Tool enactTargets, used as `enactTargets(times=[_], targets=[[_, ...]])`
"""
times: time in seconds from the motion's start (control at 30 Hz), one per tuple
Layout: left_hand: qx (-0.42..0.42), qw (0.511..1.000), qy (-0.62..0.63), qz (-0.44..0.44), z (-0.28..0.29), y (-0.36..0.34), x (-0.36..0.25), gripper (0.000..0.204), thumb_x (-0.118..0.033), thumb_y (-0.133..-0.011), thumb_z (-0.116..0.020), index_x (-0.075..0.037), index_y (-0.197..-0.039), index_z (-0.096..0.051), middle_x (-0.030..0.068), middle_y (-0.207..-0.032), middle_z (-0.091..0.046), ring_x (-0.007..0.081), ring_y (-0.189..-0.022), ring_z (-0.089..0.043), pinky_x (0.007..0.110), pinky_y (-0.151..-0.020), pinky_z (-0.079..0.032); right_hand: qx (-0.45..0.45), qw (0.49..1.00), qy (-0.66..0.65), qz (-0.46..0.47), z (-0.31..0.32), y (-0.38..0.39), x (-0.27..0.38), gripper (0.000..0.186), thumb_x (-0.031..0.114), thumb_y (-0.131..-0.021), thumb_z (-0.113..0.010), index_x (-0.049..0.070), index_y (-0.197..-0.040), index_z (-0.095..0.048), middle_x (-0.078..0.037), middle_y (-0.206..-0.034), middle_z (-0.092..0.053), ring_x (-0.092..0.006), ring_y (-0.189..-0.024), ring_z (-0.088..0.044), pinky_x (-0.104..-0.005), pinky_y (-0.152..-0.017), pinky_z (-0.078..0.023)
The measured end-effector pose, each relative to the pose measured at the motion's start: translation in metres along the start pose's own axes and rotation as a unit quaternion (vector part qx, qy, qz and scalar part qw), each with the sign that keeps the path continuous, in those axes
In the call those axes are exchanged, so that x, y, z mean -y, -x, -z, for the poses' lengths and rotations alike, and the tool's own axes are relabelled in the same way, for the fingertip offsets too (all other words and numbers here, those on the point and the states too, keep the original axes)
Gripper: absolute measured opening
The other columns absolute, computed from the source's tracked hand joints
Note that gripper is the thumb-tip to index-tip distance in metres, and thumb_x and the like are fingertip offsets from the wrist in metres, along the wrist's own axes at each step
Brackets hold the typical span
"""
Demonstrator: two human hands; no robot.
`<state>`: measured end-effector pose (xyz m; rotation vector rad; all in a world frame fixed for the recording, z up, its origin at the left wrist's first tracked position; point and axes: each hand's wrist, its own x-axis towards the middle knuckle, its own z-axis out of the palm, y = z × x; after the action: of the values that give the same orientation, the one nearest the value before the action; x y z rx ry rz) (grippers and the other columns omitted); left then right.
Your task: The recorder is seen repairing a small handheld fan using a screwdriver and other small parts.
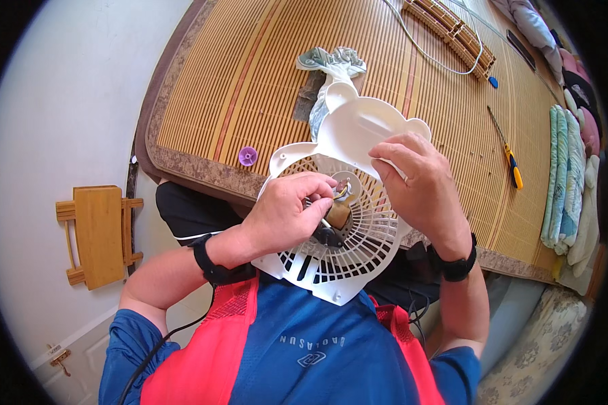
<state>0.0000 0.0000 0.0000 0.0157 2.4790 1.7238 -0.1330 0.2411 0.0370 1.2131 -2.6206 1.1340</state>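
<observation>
A white plastic fan housing [371, 125] with rounded ears and a slatted round grille [378, 246] rests on my lap, leaning against the bed's edge. In the grille's middle sits a small motor [340, 214] with a tan-wrapped part, a black piece and thin wires. My left hand [297, 202] is closed over the motor, thumb and fingertips pinched by the wires; what they hold is mostly hidden. Raised over the housing's right side, my right hand [415, 179] has its fingers curled toward the thumb. Anything between those fingertips is too small to make out.
A purple knob [248, 156] and a crumpled cloth [338, 64] lie on the bamboo mat [216, 88]. Farther right are a screwdriver [512, 162], a blue cap [493, 82] and folded towels [561, 179]. A wooden stool [98, 236] stands at left.
</observation>
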Motion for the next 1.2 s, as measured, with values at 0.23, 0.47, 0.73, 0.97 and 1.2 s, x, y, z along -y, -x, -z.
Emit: enactTargets(times=[0.23,0.47,0.73,0.97,1.2], targets=[[0.006,0.996,0.025,0.088,-0.003,0.002,-0.005,0.01,-0.003,-0.11,-0.073,0.003,-0.118,-0.075,0.019,-0.135,-0.084,0.0102,-0.099,-0.076,0.033,-0.089,-0.063,-0.009,0.999,-0.029,-0.033,0.005,-0.002,-0.001,0.012,0.005,-0.097,-0.085,0.003,-0.109,-0.084,-0.013,-0.104,-0.08,-0.0362,-0.105,-0.078,-0.0472,-0.093,-0.062],[0.016,0.986,0.1,0.13,0.005,0.005,-0.003,0.007,-0.001,-0.113,-0.069,0.003,-0.118,-0.071,0.0162,-0.135,-0.081,0.013,-0.117,-0.075,0.034,-0.106,-0.062,0.069,0.997,0.016,-0.003,0.005,-0.008,0.004,0.011,0.008,-0.099,-0.08,0.006,-0.108,-0.086,-0.012,-0.109,-0.079,-0.0345,-0.109,-0.075,-0.0468,-0.105,-0.057],[0.021,0.982,0.114,0.152,0.008,0.006,-0.003,0.012,-0.003,-0.113,-0.07,0.003,-0.123,-0.073,0.0092,-0.125,-0.08,0.013,-0.117,-0.074,0.034,-0.106,-0.061,0.171,0.966,0.172,0.09,-0.006,0.004,0.02,0.027,0.008,-0.081,-0.081,0.012,-0.107,-0.088,-0.012,-0.147,-0.069,-0.0366,-0.147,-0.06,-0.0608,-0.133,-0.037],[0.011,0.99,0.056,0.129,0.011,0.004,-0.012,0.015,-0.005,-0.109,-0.075,0.002,-0.123,-0.077,0.0055,-0.113,-0.08,0.0115,-0.107,-0.075,0.035,-0.093,-0.062,0.245,0.94,0.224,0.08,-0.003,0.017,0.02,0.037,0.01,-0.082,-0.079,0.02,-0.116,-0.088,-0.009,-0.168,-0.059,-0.0406,-0.166,-0.045,-0.0695,-0.144,-0.018],[-0.017,0.999,-0.01,0.041,0.0,0.009,-0.003,0.016,-0.002,-0.104,-0.078,0.001,-0.12,-0.077,0.0135,-0.105,-0.08,0.0234,-0.097,-0.079,0.037,-0.088,-0.062,0.244,0.935,0.242,0.09,-0.011,0.022,0.025,0.036,0.014,-0.085,-0.079,0.021,-0.12,-0.087,-0.008,-0.166,-0.06,-0.0416,-0.166,-0.045,-0.0714,-0.144,-0.016]])
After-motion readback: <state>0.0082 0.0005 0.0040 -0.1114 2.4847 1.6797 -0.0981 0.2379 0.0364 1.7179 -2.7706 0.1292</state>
